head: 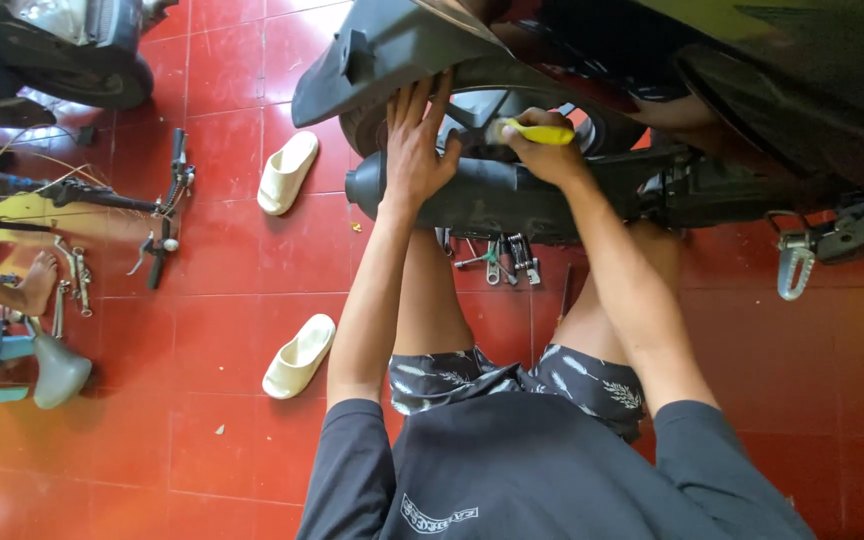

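slippers left of exhaust, wrenches beneath

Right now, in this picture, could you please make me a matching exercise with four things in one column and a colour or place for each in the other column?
Things:
1. left hand
2. right hand
3. sandals
4. wrenches

Places or colours:
A. cream, apart on the red floor
B. grips a yellow-handled tool
C. on the floor under the black exhaust
D. flat on the exhaust, fingers up by the rear wheel

Pairs: 1-D, 2-B, 3-A, 4-C
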